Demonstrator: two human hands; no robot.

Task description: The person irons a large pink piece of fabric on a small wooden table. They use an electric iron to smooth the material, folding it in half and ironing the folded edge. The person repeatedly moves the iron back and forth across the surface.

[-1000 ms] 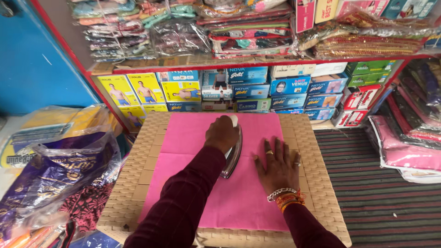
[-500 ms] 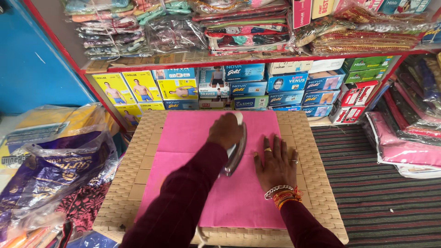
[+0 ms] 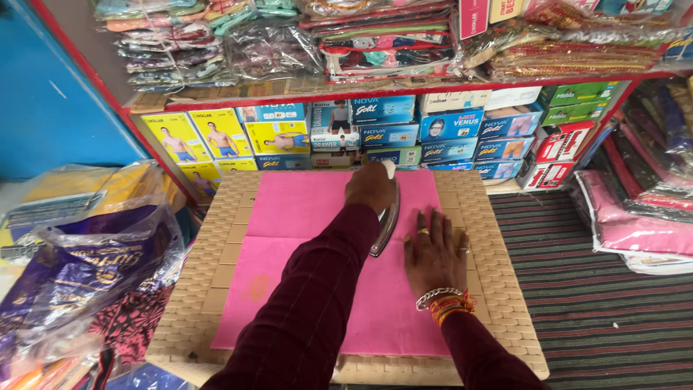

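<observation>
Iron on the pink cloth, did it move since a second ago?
Yes, slightly. The iron, held by the left hand, slid away from the person; its front now reaches the pink cloth's far edge, nearer the stacked boxes.

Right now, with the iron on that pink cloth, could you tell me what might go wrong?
1. The right hand lies flat on the pink cloth close beside the iron; a sideways slip might burn its fingers.
2. The left hand covers the iron's handle; lingering in one spot could scorch the cloth.
3. The plastic bags sit close to the woven table.
</observation>
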